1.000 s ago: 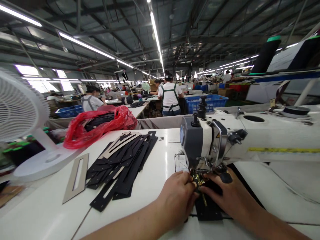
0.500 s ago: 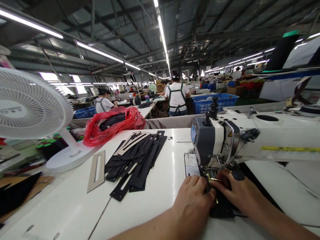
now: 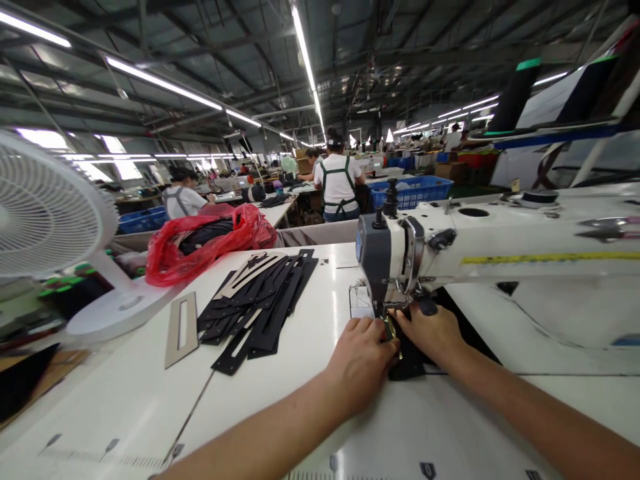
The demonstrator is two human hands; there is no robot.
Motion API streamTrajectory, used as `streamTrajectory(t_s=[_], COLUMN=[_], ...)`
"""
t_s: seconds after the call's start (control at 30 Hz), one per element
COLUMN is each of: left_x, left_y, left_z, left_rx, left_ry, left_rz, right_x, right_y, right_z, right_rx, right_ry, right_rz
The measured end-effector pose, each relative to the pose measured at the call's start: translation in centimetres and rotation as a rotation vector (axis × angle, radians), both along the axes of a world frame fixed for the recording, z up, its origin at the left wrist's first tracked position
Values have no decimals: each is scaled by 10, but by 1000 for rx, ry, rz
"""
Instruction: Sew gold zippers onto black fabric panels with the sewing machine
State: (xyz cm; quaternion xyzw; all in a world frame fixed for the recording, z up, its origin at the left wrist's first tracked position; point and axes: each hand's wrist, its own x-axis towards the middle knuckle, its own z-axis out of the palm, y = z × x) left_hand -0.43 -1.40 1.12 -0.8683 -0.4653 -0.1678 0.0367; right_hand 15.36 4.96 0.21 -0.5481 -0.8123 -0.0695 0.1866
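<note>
A black flat piece with a gold-toothed zipper lies under the needle end of a white and grey sewing machine. My left hand is closed at the zipper's left side, its fingers curled and pressed on the work. From the right, my right hand rests over the black piece, thumb and finger closed at the zipper's upper end beside the presser foot. The fingertips of both hands are partly hidden. A dark oval part shows in front of the right hand's back.
Left of the machine lies a pile of black slotted strips, beside a beige slotted template. Behind are a red plastic bag and a white fan. Co-workers sit beyond, near a blue crate.
The camera view has shifted, so the whole scene sits further left. My right hand's fingertips have shifted toward the zipper's upper end; my left hand stays at the zipper.
</note>
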Motion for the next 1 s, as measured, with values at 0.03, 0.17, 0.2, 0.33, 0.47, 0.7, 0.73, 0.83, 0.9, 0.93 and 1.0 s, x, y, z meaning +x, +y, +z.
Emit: streamTrajectory(t_s=[0.03, 0.17, 0.2, 0.33, 0.47, 0.7, 0.73, 0.83, 0.9, 0.93, 1.0], left_x=[-1, -12, -15, -19, -12, -3, -2, 1, 2, 1, 0], left_y=[-1, -14, -18, -21, 3, 2, -2, -11, -10, -8, -4], left_z=[0, -5, -6, -4, 3, -7, -9, -10, -7, -6, -4], left_rx=[2, -19, -25, -66, -76, 30, 75, 191, 213, 223, 241], left_ry=[-9, -107, -133, -168, -159, -79, -57, -8, 2, 4, -6], left_rz=[4, -83, -111, -77, 127, -44, -73, -112, -123, -131, -147], right_x=[5, 30, 35, 35, 21, 23, 23, 23, 22, 22, 21], right_y=[-7, -39, -44, -35, -8, -42, -48, -55, -53, -51, -46], right_z=[2, 2, 1, 12, 38, 12, 3, -15, -18, -17, -17], right_rx=[3, 93, 110, -113, -254, 41, 170, 362, 378, 388, 404], right_ry=[1, -4, 12, 154, 163, 56, 28, -30, -22, -5, 33], right_rz=[14, 421, 547, 586, 481, 576, 586, 586, 589, 593, 593])
